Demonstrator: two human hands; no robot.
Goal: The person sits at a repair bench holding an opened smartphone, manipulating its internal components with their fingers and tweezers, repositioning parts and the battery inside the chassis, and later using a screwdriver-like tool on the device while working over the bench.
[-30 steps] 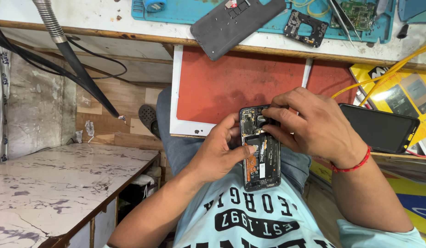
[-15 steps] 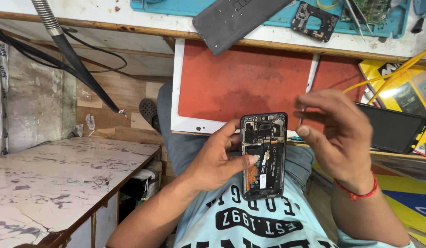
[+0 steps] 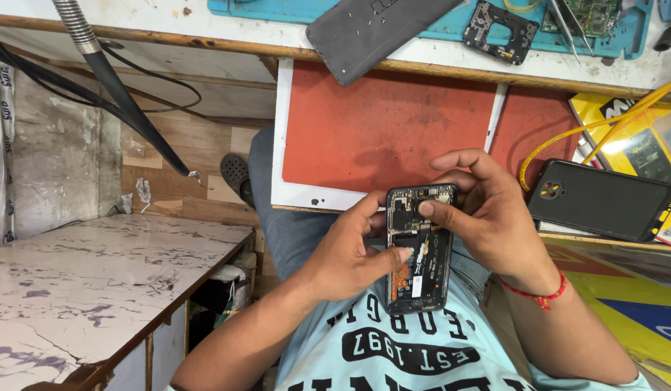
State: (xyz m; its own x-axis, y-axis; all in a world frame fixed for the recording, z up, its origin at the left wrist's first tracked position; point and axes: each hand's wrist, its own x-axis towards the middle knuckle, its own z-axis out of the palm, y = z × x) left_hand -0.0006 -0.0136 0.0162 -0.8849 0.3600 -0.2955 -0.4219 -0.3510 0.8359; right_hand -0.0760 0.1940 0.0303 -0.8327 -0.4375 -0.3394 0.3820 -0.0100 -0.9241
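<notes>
I hold an opened smartphone (image 3: 420, 250) upright over my lap, its back cover off and its black and orange inner parts showing. My left hand (image 3: 350, 253) grips its left edge, thumb lying on the orange part. My right hand (image 3: 487, 217) wraps the top right corner, and its thumb and forefinger press on the board near the top. A red thread bracelet (image 3: 534, 293) circles my right wrist.
Above, on the workbench, lie a grey phone back cover (image 3: 379, 29), a black inner frame piece (image 3: 503, 30) and a teal work mat (image 3: 458, 18). A black phone case (image 3: 603, 199) rests at right by a yellow cable (image 3: 610, 116). A marble-topped table (image 3: 82, 282) stands at left.
My right hand, lifted off the phone half a second ago, has come back down onto its top. The phone stays in my left hand.
</notes>
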